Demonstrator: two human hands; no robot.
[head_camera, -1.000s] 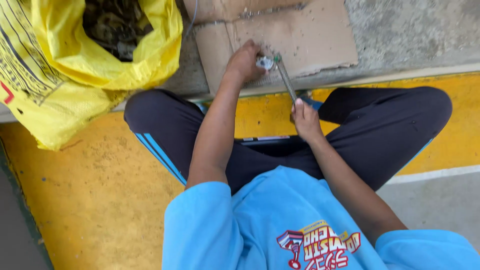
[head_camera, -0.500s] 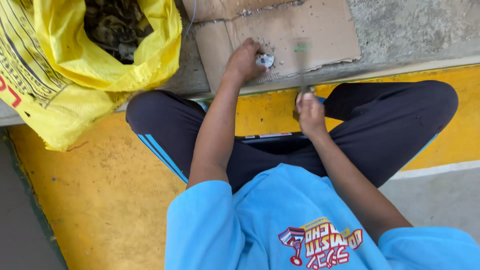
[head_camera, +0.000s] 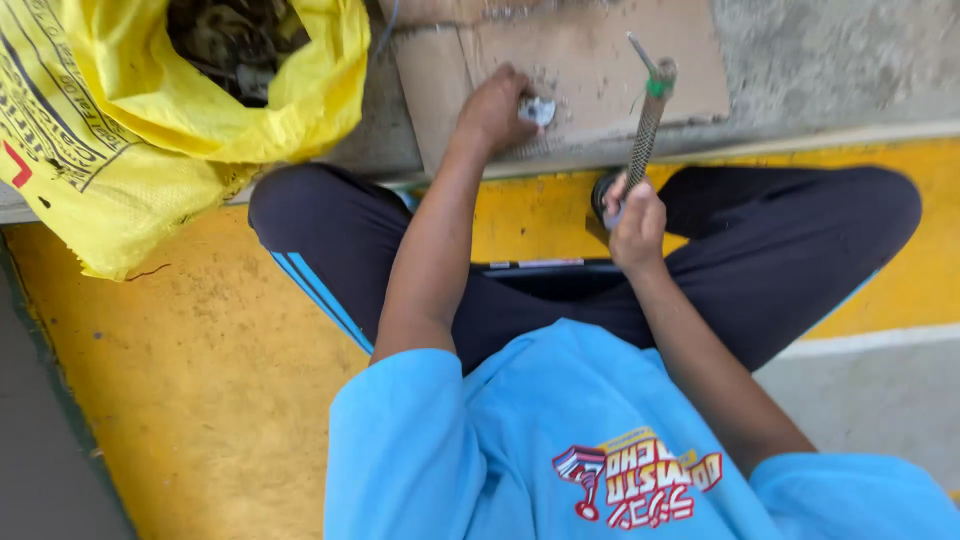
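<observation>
Nearest to me I see my blue shirt (head_camera: 560, 440) with a red and yellow printed emblem on the chest, and below it my crossed legs in dark trousers (head_camera: 800, 240) with a light blue stripe along the side. I sit on a yellow painted floor (head_camera: 200, 380).

My right hand (head_camera: 635, 225) is closed around the lower end of a hammer-like tool (head_camera: 648, 125); its handle looks wrapped or ribbed, with a green band near the top, and it stands raised and a little tilted above the cardboard. My left hand (head_camera: 492, 108) rests with closed fingers on a small silvery metal piece (head_camera: 538, 110) and presses it against the cardboard sheet (head_camera: 590, 60), which lies on the grey concrete ledge (head_camera: 850, 60) in front of my knees. So the step in hand, as I judge it, is striking: the tool is up and the piece is held ready. The next move calls for a straight blow on the piece, well clear of my left fingertips, which are just beside it.

Farther left stands an open yellow woven sack (head_camera: 130, 130). It has black printing and a small red mark on its side, and dark scrap that I cannot identify is inside.
</observation>
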